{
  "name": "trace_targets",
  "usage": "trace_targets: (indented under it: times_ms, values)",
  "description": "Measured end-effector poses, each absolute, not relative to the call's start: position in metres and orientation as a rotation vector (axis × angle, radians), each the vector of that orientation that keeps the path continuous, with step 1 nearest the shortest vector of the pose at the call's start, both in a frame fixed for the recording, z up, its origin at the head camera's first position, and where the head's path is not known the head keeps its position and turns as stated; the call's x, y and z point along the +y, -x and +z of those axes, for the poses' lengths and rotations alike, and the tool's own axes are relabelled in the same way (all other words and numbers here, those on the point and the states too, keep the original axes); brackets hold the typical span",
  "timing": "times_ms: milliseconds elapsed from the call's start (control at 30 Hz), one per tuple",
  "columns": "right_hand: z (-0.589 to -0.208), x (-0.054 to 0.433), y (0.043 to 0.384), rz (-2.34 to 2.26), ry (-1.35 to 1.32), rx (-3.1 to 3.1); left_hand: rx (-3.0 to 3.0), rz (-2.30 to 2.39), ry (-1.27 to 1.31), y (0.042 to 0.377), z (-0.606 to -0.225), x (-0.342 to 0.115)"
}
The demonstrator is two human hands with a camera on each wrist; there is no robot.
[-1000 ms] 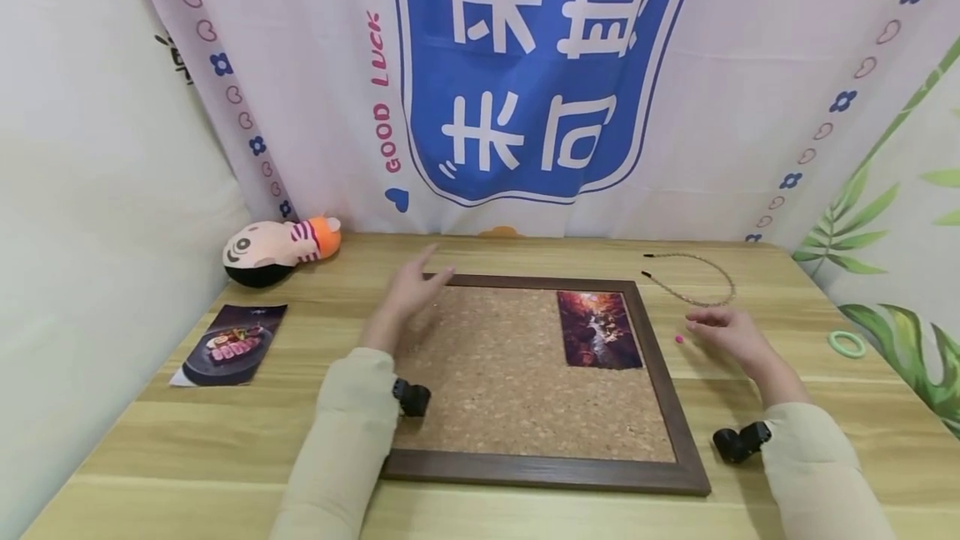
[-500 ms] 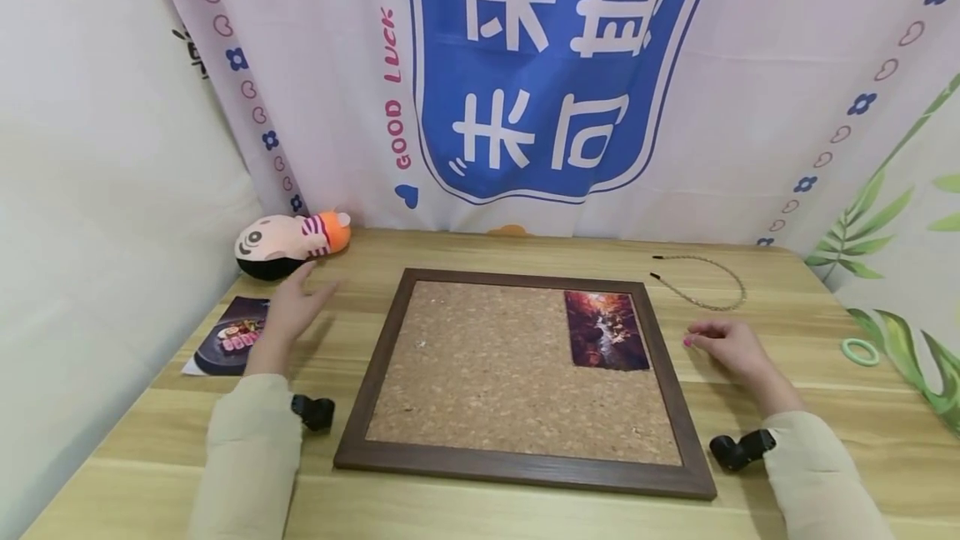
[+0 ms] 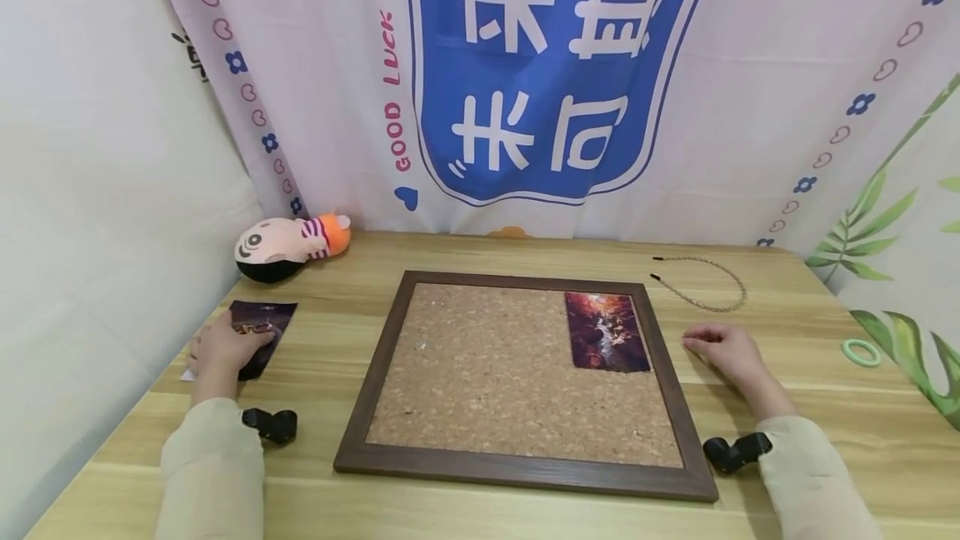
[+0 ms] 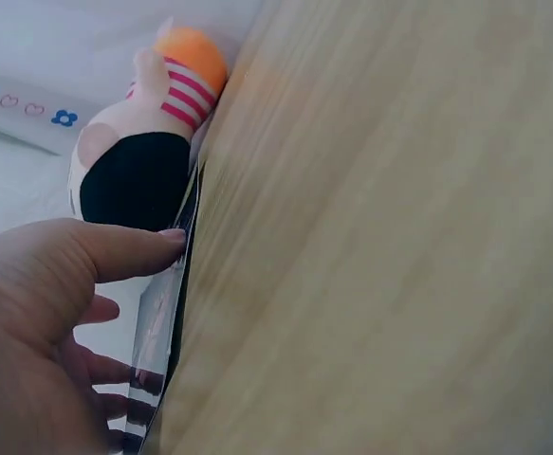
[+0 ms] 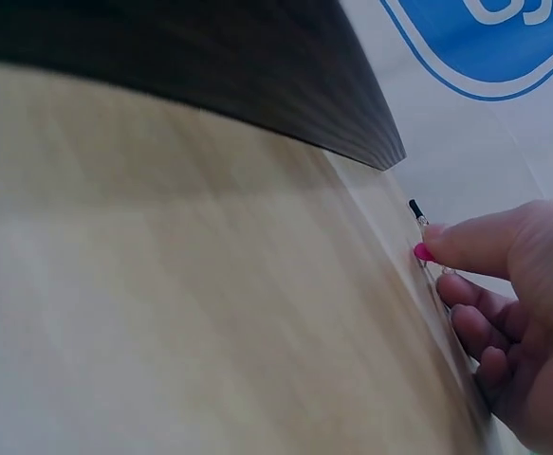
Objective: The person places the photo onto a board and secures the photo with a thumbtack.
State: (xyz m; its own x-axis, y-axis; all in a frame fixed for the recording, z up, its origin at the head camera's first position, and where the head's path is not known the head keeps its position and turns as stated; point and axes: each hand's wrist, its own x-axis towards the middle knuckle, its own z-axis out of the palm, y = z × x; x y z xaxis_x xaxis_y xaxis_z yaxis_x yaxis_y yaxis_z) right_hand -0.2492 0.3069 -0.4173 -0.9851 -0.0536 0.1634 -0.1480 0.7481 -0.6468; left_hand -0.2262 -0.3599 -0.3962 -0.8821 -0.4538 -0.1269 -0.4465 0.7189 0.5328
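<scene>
My left hand (image 3: pixel 222 348) lies over the food photo (image 3: pixel 279 317) at the table's left. In the left wrist view, the thumb and spread fingertips touch the glossy photo (image 4: pixel 155 327), and the hand hides part of its print. To the right of the corkboard (image 3: pixel 495 382), my right hand (image 3: pixel 726 350) stays low at the tabletop. A small pink pushpin (image 5: pixel 423 252) shows at its thumb tip in the right wrist view, pinched against the curled index finger. From the head view the pin is hidden. On the board's upper right lies a forest stream photo (image 3: pixel 606 332).
A plush doll (image 3: pixel 288 247) lies at the back left, behind the food photo. Towards the back right rests a thin braided headband (image 3: pixel 705 283), and a pale green ring (image 3: pixel 861 352) is near the right edge. The board's dark brown frame (image 3: pixel 517 473) stands slightly raised.
My left hand has gone from above the board's left side out to the food photo and down onto it. The right thumb and fingers have closed on the pink pushpin.
</scene>
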Motion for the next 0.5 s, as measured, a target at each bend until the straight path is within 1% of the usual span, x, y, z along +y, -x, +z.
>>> trace_targets:
  times_ms: [300,500]
  values:
    - [-0.4192,0.3045,0.2495,1.012,-0.139,-2.811,-2.941,-0.837,-0.905,0.2231,-0.3916,-0.3573]
    - [-0.419,0.3049,0.2486,1.001,-0.129,-2.804,-2.79,-0.87,-0.868,0.2176,-0.3905,-0.3579]
